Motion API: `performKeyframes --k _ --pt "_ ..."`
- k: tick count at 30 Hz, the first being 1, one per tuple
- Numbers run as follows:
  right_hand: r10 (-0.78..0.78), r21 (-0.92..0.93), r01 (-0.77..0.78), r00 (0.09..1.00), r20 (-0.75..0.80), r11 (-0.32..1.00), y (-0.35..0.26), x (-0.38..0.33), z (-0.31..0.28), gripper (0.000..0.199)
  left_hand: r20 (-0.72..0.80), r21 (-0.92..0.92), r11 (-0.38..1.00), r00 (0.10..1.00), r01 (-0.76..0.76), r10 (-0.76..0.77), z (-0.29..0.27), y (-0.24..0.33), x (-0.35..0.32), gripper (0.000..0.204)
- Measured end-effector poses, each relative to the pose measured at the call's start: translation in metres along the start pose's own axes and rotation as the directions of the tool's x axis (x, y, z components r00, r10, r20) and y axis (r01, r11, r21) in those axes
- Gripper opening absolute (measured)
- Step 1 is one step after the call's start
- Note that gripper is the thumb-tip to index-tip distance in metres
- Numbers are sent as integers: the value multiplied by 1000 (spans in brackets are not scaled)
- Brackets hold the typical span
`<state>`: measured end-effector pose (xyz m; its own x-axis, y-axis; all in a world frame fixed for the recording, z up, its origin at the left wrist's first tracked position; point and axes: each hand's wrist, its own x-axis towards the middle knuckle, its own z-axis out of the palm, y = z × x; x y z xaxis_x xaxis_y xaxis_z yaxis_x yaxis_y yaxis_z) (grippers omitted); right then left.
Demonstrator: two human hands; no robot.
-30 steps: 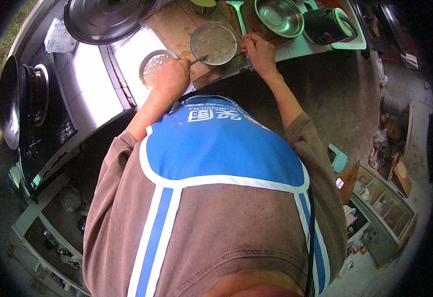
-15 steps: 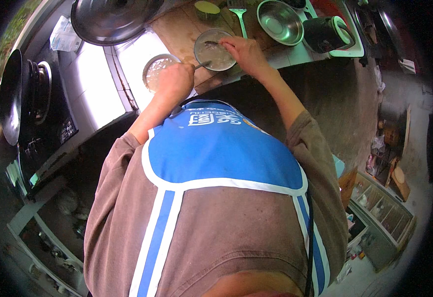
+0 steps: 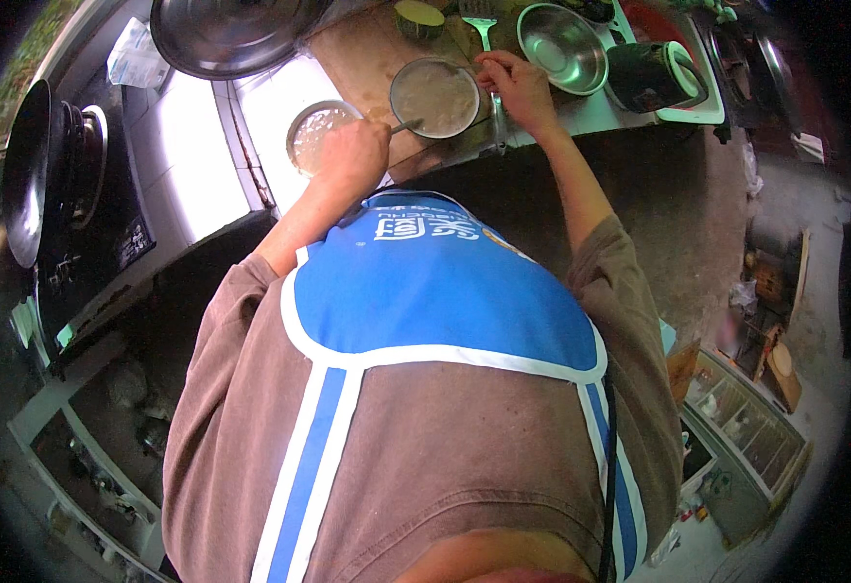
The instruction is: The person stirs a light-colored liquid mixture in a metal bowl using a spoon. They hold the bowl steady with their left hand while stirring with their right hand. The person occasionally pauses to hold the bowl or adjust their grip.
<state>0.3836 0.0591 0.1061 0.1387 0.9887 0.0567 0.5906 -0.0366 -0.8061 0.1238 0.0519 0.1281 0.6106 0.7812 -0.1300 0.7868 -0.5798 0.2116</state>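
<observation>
My left hand (image 3: 355, 154) is closed around a thin dark rod like a handle (image 3: 408, 126), whose end reaches the rim of a round bowl. It covers part of a second round vessel (image 3: 301, 131) holding pale, lumpy contents; whether the rod joins that vessel is hidden. The round bowl (image 3: 435, 97), filled with cloudy pale liquid, sits between my hands. Just right of its rim, my right hand (image 3: 521, 89) has its fingers pinched together. What they hold, if anything, is too small to make out. A slotted spatula (image 3: 482, 15) lies just beyond that hand.
A large dark round lid or pan (image 3: 231, 34) lies at the back left. To the right are a steel bowl (image 3: 563, 49) and a dark pot-like container (image 3: 639, 76). A cut green vegetable piece (image 3: 418, 17) is at the back. A wok (image 3: 29, 175) stands far left.
My right hand has moved right, out of the round bowl to beside its rim. The dark thing it held in the bowl no longer shows there. My left hand keeps its grip.
</observation>
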Motion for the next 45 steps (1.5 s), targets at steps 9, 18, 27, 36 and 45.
performKeyframes --k 9,18,27,36,45 --pt "123 59 -117 988 -96 991 21 -13 1 27 46 16 1000 999 -8 7 1 -2 2 17" --pt "246 95 -240 967 -65 966 25 -36 8 25 45 28 999 999 -19 18 1 -2 2 16" --pt "19 -217 1 996 87 976 -8 -35 14 22 36 46 999 999 -26 24 -2 -2 -1 14" --pt "-366 -235 404 911 190 884 -31 -17 33 20 -58 27 998 997 -55 57 -1 0 -4 17" --pt "-85 -146 112 981 176 983 -29 1 15 21 -58 23 999 997 -44 46 2 -1 -4 17"
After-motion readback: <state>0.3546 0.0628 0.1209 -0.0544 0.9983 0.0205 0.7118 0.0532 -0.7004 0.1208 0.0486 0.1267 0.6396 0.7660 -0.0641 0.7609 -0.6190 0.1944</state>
